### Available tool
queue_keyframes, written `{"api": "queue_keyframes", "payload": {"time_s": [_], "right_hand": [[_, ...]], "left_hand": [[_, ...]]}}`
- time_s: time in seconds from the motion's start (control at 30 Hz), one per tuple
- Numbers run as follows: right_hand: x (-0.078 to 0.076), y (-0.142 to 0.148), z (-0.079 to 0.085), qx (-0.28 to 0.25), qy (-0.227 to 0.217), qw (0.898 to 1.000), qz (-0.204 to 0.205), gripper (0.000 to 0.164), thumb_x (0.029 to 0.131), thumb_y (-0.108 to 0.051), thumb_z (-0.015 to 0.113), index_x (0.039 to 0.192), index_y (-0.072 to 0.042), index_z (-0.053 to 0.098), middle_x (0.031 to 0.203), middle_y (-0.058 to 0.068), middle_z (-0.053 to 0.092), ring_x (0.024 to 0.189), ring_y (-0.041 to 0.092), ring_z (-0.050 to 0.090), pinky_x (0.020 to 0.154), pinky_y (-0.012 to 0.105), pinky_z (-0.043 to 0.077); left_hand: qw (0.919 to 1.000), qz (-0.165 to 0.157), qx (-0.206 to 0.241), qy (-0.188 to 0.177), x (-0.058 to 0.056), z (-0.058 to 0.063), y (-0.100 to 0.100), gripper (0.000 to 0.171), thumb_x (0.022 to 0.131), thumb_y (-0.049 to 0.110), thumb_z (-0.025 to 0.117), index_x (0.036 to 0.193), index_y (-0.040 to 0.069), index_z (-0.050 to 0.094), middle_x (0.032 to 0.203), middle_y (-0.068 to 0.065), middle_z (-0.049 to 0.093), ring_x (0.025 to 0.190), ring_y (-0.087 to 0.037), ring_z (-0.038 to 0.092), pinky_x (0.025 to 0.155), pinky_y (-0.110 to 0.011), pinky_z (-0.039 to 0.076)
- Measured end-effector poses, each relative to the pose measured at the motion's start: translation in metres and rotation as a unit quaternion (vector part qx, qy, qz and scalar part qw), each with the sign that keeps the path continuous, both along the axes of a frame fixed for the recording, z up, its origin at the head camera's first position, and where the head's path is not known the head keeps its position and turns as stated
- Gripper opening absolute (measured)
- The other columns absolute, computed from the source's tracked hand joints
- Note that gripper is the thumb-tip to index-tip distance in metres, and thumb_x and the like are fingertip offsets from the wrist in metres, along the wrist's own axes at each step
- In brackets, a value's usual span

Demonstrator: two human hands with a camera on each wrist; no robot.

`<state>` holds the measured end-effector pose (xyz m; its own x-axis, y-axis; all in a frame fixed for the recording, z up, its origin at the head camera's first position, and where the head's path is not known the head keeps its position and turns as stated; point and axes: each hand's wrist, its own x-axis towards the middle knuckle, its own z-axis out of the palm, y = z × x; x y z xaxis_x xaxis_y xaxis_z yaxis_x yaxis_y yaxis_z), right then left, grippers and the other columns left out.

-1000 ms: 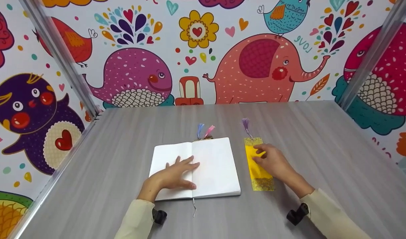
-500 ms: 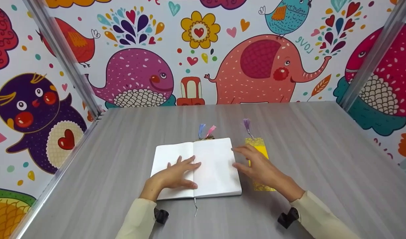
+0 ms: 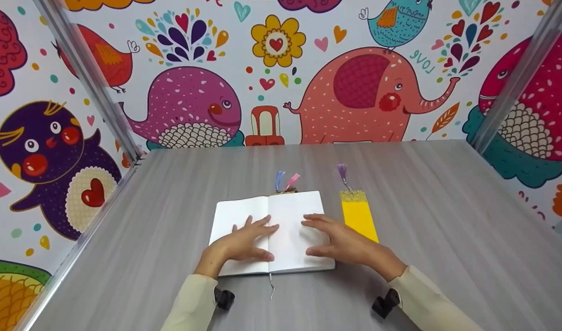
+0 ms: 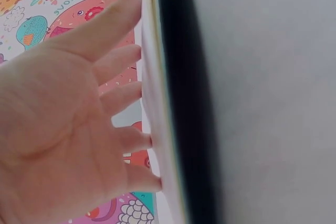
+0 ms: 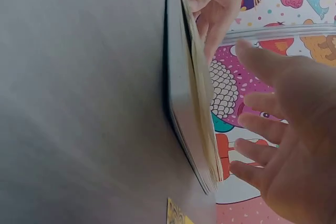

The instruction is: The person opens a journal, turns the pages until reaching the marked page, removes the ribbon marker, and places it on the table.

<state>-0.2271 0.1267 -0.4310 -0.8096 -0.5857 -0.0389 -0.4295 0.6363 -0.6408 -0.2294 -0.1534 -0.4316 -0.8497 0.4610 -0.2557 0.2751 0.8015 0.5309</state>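
An open notebook (image 3: 290,207) with blank white pages lies on the table. My left hand (image 3: 237,243) rests on its left page with fingers spread, the fingertips reaching past the centre fold. In the left wrist view the fingertips press on the paper. Over the right page hovers my right hand (image 3: 345,241), fingers extended and holding nothing; the right wrist view shows a gap between this hand (image 5: 289,129) and the pages (image 5: 199,93). A yellow bookmark (image 3: 358,216) with gold ends and a purple tassel (image 3: 342,172) lies right of the notebook, its lower end hidden behind my right wrist.
A blue tassel (image 3: 279,179) and a pink tassel (image 3: 292,180) stick out beyond the notebook's far edge. A thin ribbon (image 3: 271,287) hangs from its near edge. Cartoon-printed walls with metal posts (image 3: 94,82) enclose the grey table (image 3: 180,184).
My right hand has moved left from above the yellow bookmark to over the notebook's right page, its fingers opening wider. The left hand has stayed on the left page.
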Motion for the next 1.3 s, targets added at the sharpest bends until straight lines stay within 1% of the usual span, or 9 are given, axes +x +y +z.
{"api": "queue_keyframes", "payload": {"time_s": [0.1,0.3,0.43,0.6,0.8,0.9,1.07,1.2,1.3], "right_hand": [[-0.001,-0.002,-0.004,0.022,-0.006,0.999,0.029,0.076,0.085,-0.047,0.076,0.151,-0.022,0.047,0.164,-0.002,0.035,0.154,0.028,0.028,0.120,0.055,0.032],[0.000,-0.005,-0.008,0.051,-0.023,0.996,0.071,0.082,0.081,-0.050,0.080,0.151,-0.020,0.047,0.166,0.004,0.028,0.157,0.035,0.017,0.122,0.060,0.021],[0.001,-0.006,-0.007,0.067,-0.025,0.994,0.085,0.087,0.078,-0.046,0.084,0.152,-0.020,0.046,0.167,0.007,0.026,0.157,0.037,0.014,0.123,0.061,0.018],[0.001,-0.005,-0.005,0.086,-0.041,0.992,0.083,0.087,0.078,-0.041,0.085,0.153,-0.023,0.044,0.168,0.004,0.023,0.158,0.034,0.012,0.123,0.060,0.017],[0.000,-0.003,-0.002,0.093,-0.047,0.991,0.087,0.085,0.079,-0.042,0.083,0.152,-0.023,0.045,0.168,0.003,0.023,0.158,0.033,0.012,0.124,0.060,0.017],[0.000,-0.003,0.001,0.097,-0.043,0.990,0.088,0.079,0.081,-0.043,0.082,0.149,-0.022,0.049,0.167,0.004,0.027,0.157,0.033,0.017,0.124,0.058,0.020],[-0.002,-0.001,0.003,0.098,-0.034,0.991,0.086,0.068,0.084,-0.039,0.080,0.144,-0.018,0.056,0.163,0.004,0.035,0.155,0.031,0.024,0.123,0.054,0.025],[-0.002,-0.001,0.002,0.097,-0.034,0.991,0.089,0.064,0.087,-0.038,0.077,0.144,-0.017,0.056,0.163,0.004,0.036,0.155,0.030,0.024,0.122,0.054,0.026],[-0.002,0.001,0.001,0.095,-0.028,0.991,0.095,0.062,0.090,-0.038,0.074,0.144,-0.016,0.055,0.163,0.005,0.036,0.155,0.031,0.024,0.122,0.054,0.026]], "left_hand": [[1.0000,0.001,-0.001,-0.001,0.000,-0.001,0.000,0.077,0.085,0.035,0.078,0.152,0.020,0.044,0.168,-0.009,0.023,0.154,-0.049,0.005,0.115,-0.078,0.004],[1.0000,-0.001,0.003,0.001,0.000,0.001,0.000,0.076,0.086,0.035,0.077,0.153,0.020,0.044,0.168,-0.009,0.022,0.154,-0.050,0.004,0.115,-0.078,0.004],[1.0000,0.000,0.006,-0.004,0.001,0.002,-0.001,0.077,0.085,0.034,0.078,0.153,0.020,0.044,0.168,-0.009,0.021,0.153,-0.051,0.004,0.115,-0.078,0.003],[0.9999,0.000,0.010,-0.003,0.001,0.001,-0.001,0.077,0.085,0.034,0.078,0.152,0.019,0.044,0.168,-0.010,0.021,0.153,-0.051,0.003,0.114,-0.079,0.002],[0.9999,-0.003,0.012,-0.004,0.002,0.002,0.000,0.077,0.085,0.035,0.077,0.153,0.018,0.044,0.168,-0.010,0.020,0.153,-0.051,0.002,0.114,-0.078,0.002],[0.9999,-0.004,0.011,-0.006,0.002,0.001,-0.001,0.077,0.085,0.036,0.077,0.153,0.019,0.043,0.169,-0.010,0.019,0.154,-0.050,0.002,0.115,-0.078,0.001],[0.9999,-0.005,0.010,-0.007,0.001,0.002,-0.001,0.077,0.085,0.036,0.077,0.153,0.020,0.043,0.169,-0.010,0.018,0.154,-0.050,0.001,0.115,-0.078,0.001],[0.9998,-0.005,0.014,-0.010,0.001,0.001,-0.001,0.077,0.086,0.035,0.077,0.153,0.021,0.042,0.169,-0.010,0.017,0.154,-0.049,0.000,0.115,-0.077,0.000],[0.9999,-0.005,0.013,-0.009,0.001,0.001,-0.001,0.077,0.086,0.035,0.077,0.153,0.020,0.042,0.169,-0.010,0.017,0.154,-0.050,0.001,0.115,-0.078,0.000]]}}
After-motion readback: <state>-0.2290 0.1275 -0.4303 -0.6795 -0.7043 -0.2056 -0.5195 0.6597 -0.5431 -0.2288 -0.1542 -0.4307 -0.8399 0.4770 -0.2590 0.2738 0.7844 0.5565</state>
